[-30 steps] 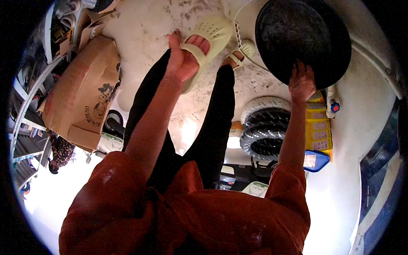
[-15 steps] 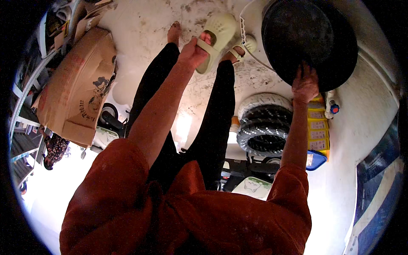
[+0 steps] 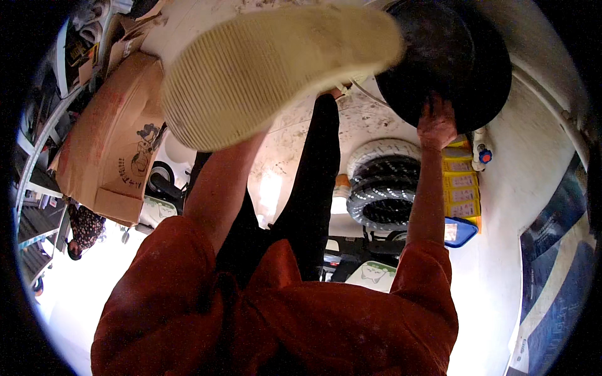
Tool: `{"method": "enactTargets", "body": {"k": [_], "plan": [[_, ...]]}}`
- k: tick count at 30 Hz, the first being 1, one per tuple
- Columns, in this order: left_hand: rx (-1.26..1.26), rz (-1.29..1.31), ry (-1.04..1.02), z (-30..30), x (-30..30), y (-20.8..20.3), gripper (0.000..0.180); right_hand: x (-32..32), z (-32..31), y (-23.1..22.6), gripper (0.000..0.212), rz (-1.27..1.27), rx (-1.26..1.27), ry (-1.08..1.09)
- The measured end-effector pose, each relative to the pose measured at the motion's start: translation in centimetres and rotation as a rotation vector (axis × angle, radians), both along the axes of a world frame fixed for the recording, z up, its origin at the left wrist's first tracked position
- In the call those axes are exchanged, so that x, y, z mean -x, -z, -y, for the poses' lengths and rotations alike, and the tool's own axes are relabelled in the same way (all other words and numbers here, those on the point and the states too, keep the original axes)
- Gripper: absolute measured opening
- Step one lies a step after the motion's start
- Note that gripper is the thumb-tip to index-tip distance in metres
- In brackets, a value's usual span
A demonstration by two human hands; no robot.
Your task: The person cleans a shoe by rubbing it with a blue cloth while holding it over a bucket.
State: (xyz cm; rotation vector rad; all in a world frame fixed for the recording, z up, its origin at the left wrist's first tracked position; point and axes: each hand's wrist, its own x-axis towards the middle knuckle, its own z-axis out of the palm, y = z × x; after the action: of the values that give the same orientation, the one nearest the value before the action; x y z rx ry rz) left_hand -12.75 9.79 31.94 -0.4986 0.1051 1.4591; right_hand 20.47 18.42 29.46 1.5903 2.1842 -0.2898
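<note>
A pale yellow clog (image 3: 269, 69) is raised close in front of me, its ribbed sole facing me. My left forearm (image 3: 219, 182) reaches up to it; the sole hides the hand, which was closed on the clog's strap a moment before. My right hand (image 3: 437, 122) is at the near rim of a round black basin (image 3: 433, 44), with its fingers bent over the edge. The matching clog's strap (image 3: 342, 92) shows at my right foot, mostly covered by the raised clog.
Stacked tires (image 3: 385, 185) stand right of my legs, beside yellow boxes (image 3: 461, 182) and a blue-edged tray (image 3: 461, 232). A pipe valve (image 3: 484, 155) sits at the right wall. At left, a large cardboard box (image 3: 113, 138) leans near shelves (image 3: 37, 219). Another person (image 3: 84, 229) is beyond it.
The clog has come up from near my bare left foot toward me, and its sole now faces me. My left hand has gone out of sight behind it. My right hand stays at the basin.
</note>
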Motion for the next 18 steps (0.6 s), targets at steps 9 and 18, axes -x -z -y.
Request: {"method": "enactTargets", "body": {"k": [9, 18], "plan": [[0.007, -0.103, -0.063, -1.1, -1.6, -1.7, 0.050, -0.8, 0.4, 1.4, 0.028, -0.212, -0.122, 0.012], [0.176, -0.192, -0.163, 4.2, 5.3, 3.6, 0.025, -0.4, 0.1, 0.5, 0.027, -0.152, -0.088, 0.043]]}}
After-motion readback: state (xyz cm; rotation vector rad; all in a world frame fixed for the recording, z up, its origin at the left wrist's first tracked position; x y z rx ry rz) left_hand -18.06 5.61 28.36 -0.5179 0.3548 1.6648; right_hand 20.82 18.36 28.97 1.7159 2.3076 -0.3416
